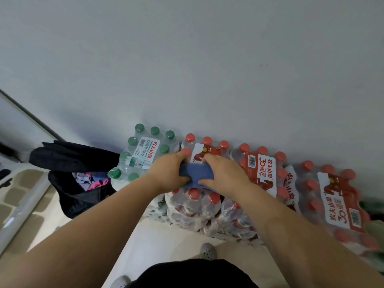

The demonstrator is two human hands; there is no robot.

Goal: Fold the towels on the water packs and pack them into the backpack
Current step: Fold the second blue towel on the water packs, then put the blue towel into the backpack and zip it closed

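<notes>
1. Nearest, a pale tiled floor [166, 242] with a grey clog [207, 251] on it; open floor runs left toward a patterned mat [22, 183]
2. Red-capped water packs [268, 169] crowd the right side, stacked
3. On the middle pack lies the blue towel [194, 173], folded narrow; the left hand [168, 173] and right hand [222, 173] grip its two ends, fingers curled over its far edge
4. Left of them, a green-capped pack [145, 148], then the black backpack [68, 204], open, coloured cloth inside
5. Farthest, the packs stand against a plain grey wall [207, 59]
</notes>
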